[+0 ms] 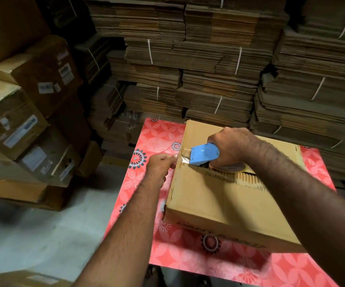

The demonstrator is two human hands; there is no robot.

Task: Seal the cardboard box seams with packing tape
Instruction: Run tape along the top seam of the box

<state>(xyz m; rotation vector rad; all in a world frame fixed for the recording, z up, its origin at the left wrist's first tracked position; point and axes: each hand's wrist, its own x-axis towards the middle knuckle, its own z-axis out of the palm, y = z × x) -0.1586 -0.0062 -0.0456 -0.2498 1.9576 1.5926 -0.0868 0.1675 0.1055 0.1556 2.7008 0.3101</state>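
Head view shows your cardboard box (229,195) lying on the red flowered tablecloth (239,270), and everything below is placed relative to that box. Your right hand (231,148) is wrapped around the blue tape dispenser (203,153), which sits on the box's top face at the left end of the centre seam (248,174). The tape roll (232,168) is partly visible under your wrist. Your left hand (160,163) is just off the box's left edge, fingertips pinching the free tape end (185,160) where it comes out of the dispenser mouth, right at the corner where the top meets the left side.

As for progress, you look to be at the very start of this seam. The gap between the top flaps is open and dark to the right of the dispenser, with corrugation showing and no tape over it. Whether the short stretch under the dispenser is already stuck down is hidden. The box's near side shows no tape that can be made out. So the whole centre seam is left to run, left to right, and then the edge seams; the underside cannot be seen.
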